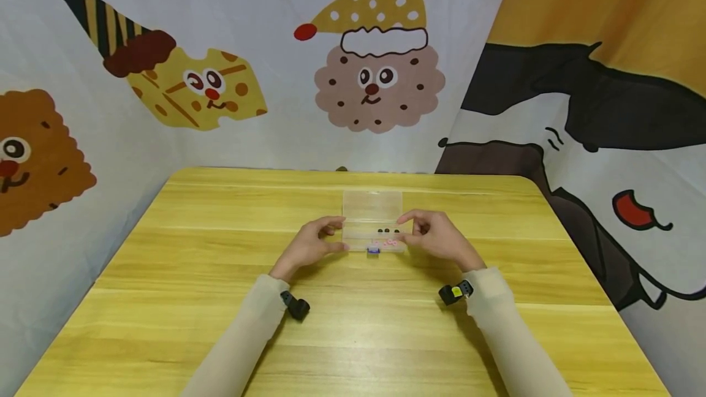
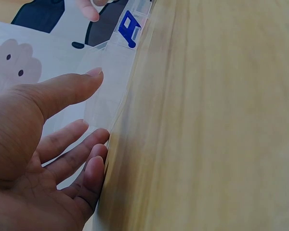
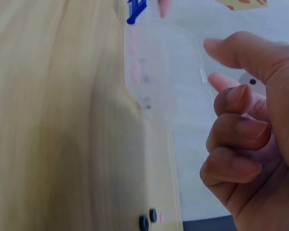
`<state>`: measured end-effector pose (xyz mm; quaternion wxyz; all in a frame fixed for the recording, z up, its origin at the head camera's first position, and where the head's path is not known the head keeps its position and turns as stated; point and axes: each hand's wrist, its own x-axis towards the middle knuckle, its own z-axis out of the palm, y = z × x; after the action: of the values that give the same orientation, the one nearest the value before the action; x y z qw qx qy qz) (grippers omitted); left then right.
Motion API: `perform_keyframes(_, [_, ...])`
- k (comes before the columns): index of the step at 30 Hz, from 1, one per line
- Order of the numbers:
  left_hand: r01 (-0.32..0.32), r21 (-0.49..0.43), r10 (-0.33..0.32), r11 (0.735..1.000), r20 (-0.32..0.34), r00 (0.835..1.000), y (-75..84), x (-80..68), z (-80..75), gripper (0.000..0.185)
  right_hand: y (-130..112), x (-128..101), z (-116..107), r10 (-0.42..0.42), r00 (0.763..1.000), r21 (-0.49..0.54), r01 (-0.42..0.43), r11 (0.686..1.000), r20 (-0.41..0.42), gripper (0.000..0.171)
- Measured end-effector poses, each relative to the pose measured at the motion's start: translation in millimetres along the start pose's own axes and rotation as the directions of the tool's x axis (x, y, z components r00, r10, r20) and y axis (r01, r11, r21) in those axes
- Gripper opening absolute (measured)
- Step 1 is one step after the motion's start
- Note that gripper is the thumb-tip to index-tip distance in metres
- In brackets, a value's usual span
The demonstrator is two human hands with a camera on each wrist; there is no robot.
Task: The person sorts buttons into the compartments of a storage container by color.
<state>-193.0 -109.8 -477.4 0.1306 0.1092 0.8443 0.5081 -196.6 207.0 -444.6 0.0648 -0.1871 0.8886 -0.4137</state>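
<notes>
Where the yellow wooden desk [image 1: 165,299] meets cartoon-printed cloth walls [image 1: 220,78], a clear plastic box [image 1: 372,213] with its lid open lies at the middle, small black and pink beads [image 1: 386,236] inside. Left hand [image 1: 309,244] and right hand [image 1: 436,234] flank its ends, fingers loosely spread, gripping nothing.

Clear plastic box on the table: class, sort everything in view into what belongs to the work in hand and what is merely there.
In use:
clear plastic box, lid open
small pink and black pieces inside
blue clasp
left hand and right hand at its ends

Merely there:
wooden table
cartoon backdrop
</notes>
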Motion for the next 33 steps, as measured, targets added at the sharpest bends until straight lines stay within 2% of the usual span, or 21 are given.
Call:
perform_keyframes(8, [0.0,-0.001,0.0,1.0,-0.006,1.0,-0.2,0.0,0.1,0.065,15.2,-10.5,-22.9,0.03,0.999,-0.009,-0.031,0.999,-0.036,0.046])
perform_keyframes(15, [-0.003,-0.007,0.003,1.0,-0.003,1.0,1.8,-0.6,0.4,0.065,29.1,-22.1,-43.0,0.072,0.995,-0.035,-0.075,0.997,-0.072,0.052])
perform_keyframes(33, [-0.002,-0.01,0.002,1.0,-0.003,1.0,1.1,-0.5,0.0,0.065,60.5,-45.7,-61.7,0.153,0.986,-0.095,-0.159,0.983,-0.066,0.043])
